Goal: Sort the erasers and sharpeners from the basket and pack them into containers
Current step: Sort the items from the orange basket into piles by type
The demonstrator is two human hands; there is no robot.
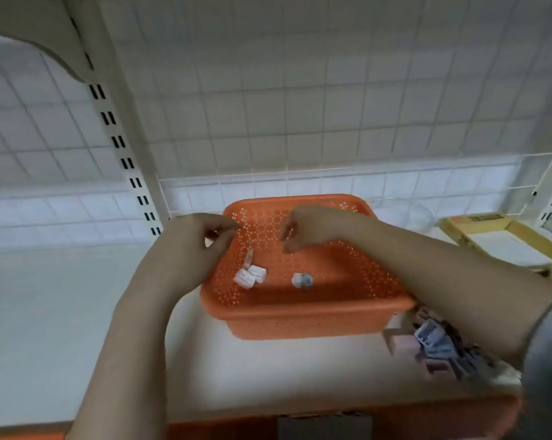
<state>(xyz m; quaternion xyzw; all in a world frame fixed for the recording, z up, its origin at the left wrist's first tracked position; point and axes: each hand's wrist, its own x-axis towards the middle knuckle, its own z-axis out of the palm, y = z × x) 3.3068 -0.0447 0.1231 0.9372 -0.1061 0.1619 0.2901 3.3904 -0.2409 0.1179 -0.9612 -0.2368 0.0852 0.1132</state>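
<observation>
An orange perforated basket (303, 308) stands on the white shelf. Inside lie two white erasers (250, 276), a thin pale piece (248, 257) just behind them, and a small grey-and-white sharpener (302, 280). My left hand (195, 241) hovers over the basket's left rim with fingers curled and thumb meeting forefinger. Blur hides whether it pinches anything. My right hand (305, 227) hangs above the basket's back half with fingers loosely curled downward, and nothing shows in it.
A container of grey, blue and pink small items (435, 347) sits right of the basket under my right forearm. A clear bowl (406, 214) and a yellow cardboard box (490, 238) stand at the back right. A wire grid wall closes the back.
</observation>
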